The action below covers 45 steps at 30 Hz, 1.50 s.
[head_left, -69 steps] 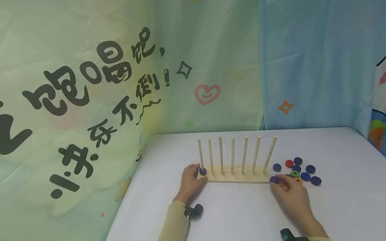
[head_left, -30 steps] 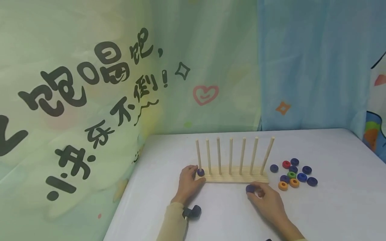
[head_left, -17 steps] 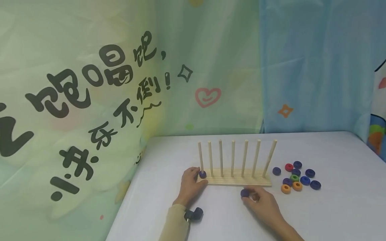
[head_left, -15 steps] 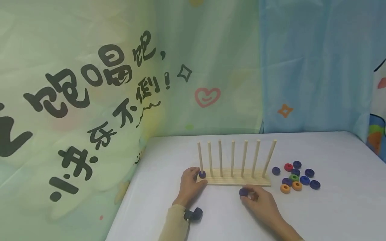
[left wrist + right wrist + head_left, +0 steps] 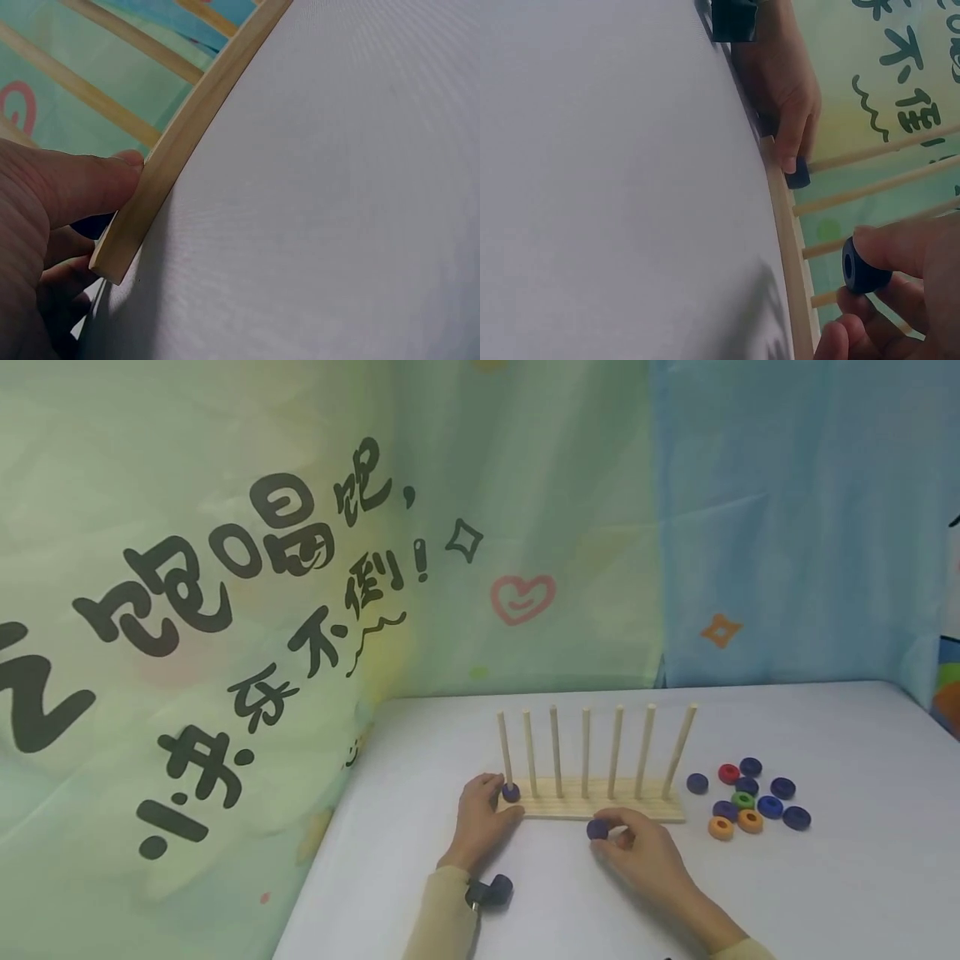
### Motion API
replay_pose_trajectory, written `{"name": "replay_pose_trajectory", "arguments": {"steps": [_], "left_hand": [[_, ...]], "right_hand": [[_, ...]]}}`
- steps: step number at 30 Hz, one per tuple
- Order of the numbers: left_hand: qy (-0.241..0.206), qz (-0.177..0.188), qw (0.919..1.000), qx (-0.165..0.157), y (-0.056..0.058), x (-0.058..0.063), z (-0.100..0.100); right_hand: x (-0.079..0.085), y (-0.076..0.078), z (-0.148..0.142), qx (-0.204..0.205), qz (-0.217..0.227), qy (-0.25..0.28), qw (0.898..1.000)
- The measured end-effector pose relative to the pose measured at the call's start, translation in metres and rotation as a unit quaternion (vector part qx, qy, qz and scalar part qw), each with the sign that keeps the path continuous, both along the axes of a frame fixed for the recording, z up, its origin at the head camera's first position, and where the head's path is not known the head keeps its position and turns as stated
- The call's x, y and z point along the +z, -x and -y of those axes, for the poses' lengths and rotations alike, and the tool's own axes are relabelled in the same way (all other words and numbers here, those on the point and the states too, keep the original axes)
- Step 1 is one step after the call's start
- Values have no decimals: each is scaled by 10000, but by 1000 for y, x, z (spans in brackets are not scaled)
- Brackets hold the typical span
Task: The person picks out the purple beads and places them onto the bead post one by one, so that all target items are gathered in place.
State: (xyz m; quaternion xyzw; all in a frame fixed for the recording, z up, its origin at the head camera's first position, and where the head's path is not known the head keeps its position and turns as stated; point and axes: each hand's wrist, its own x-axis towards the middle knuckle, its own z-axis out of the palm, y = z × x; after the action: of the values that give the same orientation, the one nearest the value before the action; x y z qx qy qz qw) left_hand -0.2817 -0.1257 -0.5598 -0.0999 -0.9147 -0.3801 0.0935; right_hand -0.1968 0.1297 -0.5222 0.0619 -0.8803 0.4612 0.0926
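Note:
A wooden peg rack (image 5: pixel 600 808) with a row of upright pegs stands on the table. One dark blue ring (image 5: pixel 511 792) sits at the foot of its leftmost peg. My left hand (image 5: pixel 480 822) grips the rack's left end; in the left wrist view the thumb (image 5: pixel 97 180) lies against the base's edge (image 5: pixel 169 157), with the other fingers behind. In front of the rack's middle, my right hand (image 5: pixel 647 856) pinches another dark blue ring (image 5: pixel 597 829) between thumb and fingers. The right wrist view shows this ring (image 5: pixel 866 268) apart from the pegs, its hole visible.
Loose rings lie right of the rack: a red one (image 5: pixel 728 773), a green one (image 5: pixel 743 800), two orange ones (image 5: pixel 721 827) and several blue or purple ones (image 5: pixel 797 817). Printed curtains (image 5: pixel 570 527) hang behind and left of the white table (image 5: pixel 862 893).
My right hand has carried the dark blue ring left, from beside the loose rings to the front of the rack's middle. The left hand stays at the rack's left end.

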Motion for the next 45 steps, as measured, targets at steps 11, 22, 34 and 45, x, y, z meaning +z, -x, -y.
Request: {"name": "replay_pose_trajectory", "arguments": {"steps": [11, 22, 34, 45], "left_hand": [[-73, -116, 9999, -13, 0, 1, 2], [-102, -174, 9998, 46, 0, 2, 0], [63, -275, 9996, 8, 2, 1, -1], [-92, 45, 9999, 53, -2, 4, -1]], "right_hand": [[13, 16, 6, 66, 310, 291, 9991], [30, 25, 19, 166, 141, 192, 9996], [49, 32, 37, 208, -223, 338, 9990], [63, 38, 53, 449, -470, 682, 9956]]}}
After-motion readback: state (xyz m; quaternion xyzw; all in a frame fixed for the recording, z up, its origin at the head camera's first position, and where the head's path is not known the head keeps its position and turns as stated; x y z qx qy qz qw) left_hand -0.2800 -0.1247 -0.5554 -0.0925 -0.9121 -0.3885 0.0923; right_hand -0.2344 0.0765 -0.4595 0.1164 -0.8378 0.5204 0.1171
